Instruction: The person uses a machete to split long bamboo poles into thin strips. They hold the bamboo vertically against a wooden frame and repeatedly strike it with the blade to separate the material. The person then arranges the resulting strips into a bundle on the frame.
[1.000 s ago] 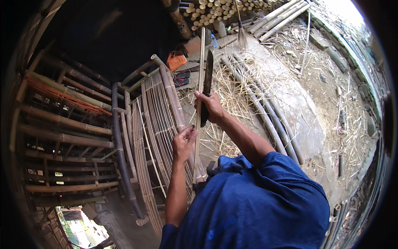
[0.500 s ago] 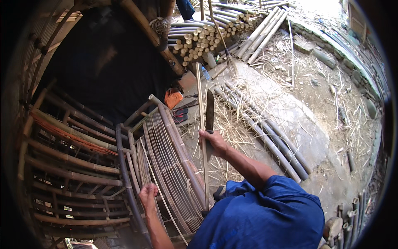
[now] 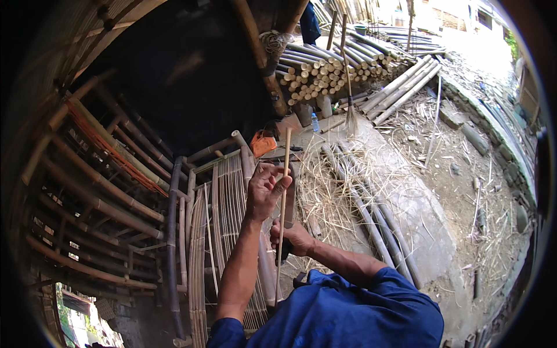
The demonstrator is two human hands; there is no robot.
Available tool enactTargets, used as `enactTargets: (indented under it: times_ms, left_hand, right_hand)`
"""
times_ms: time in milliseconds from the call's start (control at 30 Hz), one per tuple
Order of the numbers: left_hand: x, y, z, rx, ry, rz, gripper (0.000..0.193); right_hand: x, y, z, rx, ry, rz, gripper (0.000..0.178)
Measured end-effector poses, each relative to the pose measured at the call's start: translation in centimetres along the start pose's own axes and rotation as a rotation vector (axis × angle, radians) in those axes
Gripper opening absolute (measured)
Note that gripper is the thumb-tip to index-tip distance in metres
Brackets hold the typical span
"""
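A thin pale bamboo strip [image 3: 288,145] stands almost upright in front of my body. My left hand [image 3: 266,191] is closed on it partway up, thumb and fingers pinching its sides. Lower down, my right hand [image 3: 295,239] grips a long dark-bladed knife [image 3: 290,200], its blade pointing away from me beside the strip. The strip passes against the fingers of that same hand. The knife's handle is mostly hidden in my grip. To the left, under my left forearm, lies a slatted bamboo bench [image 3: 229,180].
A bamboo rack [image 3: 104,197] fills the left. Stacked bamboo poles [image 3: 325,75] and a broom [image 3: 351,116] stand at the back. Shavings [image 3: 325,185] and several long poles [image 3: 377,223] lie on the ground to the right. An orange container [image 3: 263,144] sits beyond the bench.
My left hand has come up and right from beside the bench to take hold of the strip. My right hand, with the knife, now appears lower. The view has shifted.
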State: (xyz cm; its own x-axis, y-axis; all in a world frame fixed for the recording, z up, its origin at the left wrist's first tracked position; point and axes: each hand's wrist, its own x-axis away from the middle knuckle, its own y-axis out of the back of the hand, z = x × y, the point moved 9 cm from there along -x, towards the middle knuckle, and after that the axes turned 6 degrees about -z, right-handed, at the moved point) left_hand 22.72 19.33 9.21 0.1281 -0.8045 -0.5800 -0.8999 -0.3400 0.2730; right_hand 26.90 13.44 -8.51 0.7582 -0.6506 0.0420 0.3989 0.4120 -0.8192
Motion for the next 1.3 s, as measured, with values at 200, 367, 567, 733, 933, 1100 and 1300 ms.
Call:
enactTargets:
  times_ms: [200,367,567,733,933,1100,1300]
  left_hand:
    - [4.0,1.0,-0.1,0.319,0.190,-0.138,0.027]
    - [3.5,1.1,-1.1,0.312,0.222,-0.087,0.037]
    - [1.9,0.4,-1.2,0.451,0.375,-0.030,0.039]
    - [2.4,-0.2,-1.8,0.480,0.452,0.036,0.040]
    - [4.5,1.1,-0.6,0.342,0.529,0.033,0.034]
    - [13.3,14.2,-5.7,0.099,0.604,0.013,0.036]
    - [1.0,15.0,-15.4,-0.940,-0.154,0.108,0.036]
  right_hand:
    - [0.2,3.8,8.8,0.416,0.218,-0.202,0.028]
    - [0.8,-5.0,25.8,1.508,0.730,-0.571,0.028]
    - [-0.5,-13.4,28.3,2.032,0.994,-0.402,0.021]
    - [-2.0,-13.3,27.4,2.117,0.951,-0.312,0.020]
    - [-5.0,-9.7,25.5,2.031,1.034,-0.199,0.013]
    - [-2.6,10.4,40.5,1.876,0.348,-1.031,0.018]
    - [-1.1,15.9,24.5,1.329,0.170,-0.714,0.028]
